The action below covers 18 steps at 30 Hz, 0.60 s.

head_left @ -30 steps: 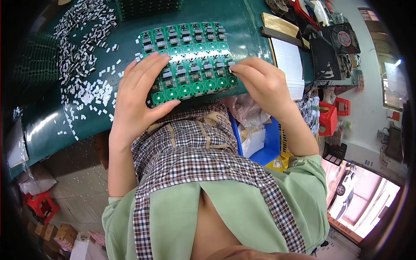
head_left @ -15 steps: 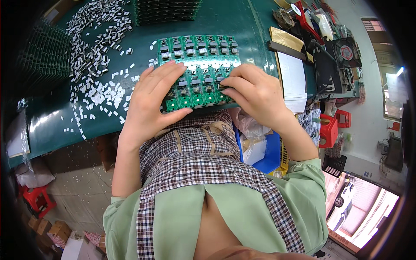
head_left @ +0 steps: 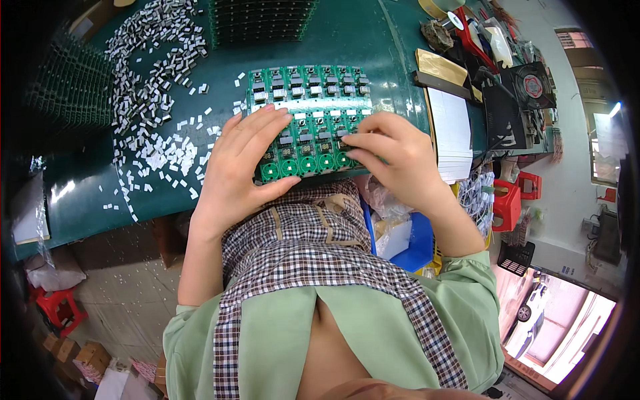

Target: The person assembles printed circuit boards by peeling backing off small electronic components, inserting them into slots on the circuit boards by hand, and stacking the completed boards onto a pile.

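A green circuit-board panel (head_left: 309,105) lies on the table in front of me, its rows bearing buttons, grey parts, small digit displays and round sections along the near edge. My left hand (head_left: 243,157) rests over the panel's left side, open, fingers stretched across it and thumb apart near the front edge. At the right part of the near rows, my right hand (head_left: 390,150) has thumb and index finger closed in a pinch against one of the display parts. What lies between those fingertips is mostly hidden.
Loose small white-and-dark parts (head_left: 160,157) are scattered left of the panel. Stacked green boards stand at far left (head_left: 70,87) and at the back (head_left: 260,23). White paper sheets (head_left: 450,133) lie to the right. A blue bin (head_left: 420,237) sits below the table edge.
The whole view has shifted slightly, so the panel and table appear a little lower. Both hands keep nearly the same places on the panel.
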Tool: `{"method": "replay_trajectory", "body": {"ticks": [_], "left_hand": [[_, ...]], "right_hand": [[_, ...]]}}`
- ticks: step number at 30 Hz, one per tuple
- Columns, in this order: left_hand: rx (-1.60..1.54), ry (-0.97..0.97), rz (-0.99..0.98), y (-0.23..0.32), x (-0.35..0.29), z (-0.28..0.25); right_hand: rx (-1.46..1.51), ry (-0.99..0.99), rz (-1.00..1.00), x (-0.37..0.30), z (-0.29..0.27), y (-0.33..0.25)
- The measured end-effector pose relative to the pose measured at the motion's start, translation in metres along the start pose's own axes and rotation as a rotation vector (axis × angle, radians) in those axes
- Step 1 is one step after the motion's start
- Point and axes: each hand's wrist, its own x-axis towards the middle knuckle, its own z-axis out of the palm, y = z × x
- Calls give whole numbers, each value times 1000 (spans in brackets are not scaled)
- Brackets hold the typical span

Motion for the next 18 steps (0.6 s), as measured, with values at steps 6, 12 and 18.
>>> {"method": "replay_trajectory", "body": {"ticks": [6, 12, 18], "left_hand": [[-109, 54, 51, -9, -12, 2], [26, -43, -166, -5, -24, 1], [61, -96, -214, 1, -17, 2]], "right_hand": [[307, 8, 380, -28, -14, 24], [440, -107, 364, -44, 20, 23], [473, -56, 386, -37, 32, 18]]}}
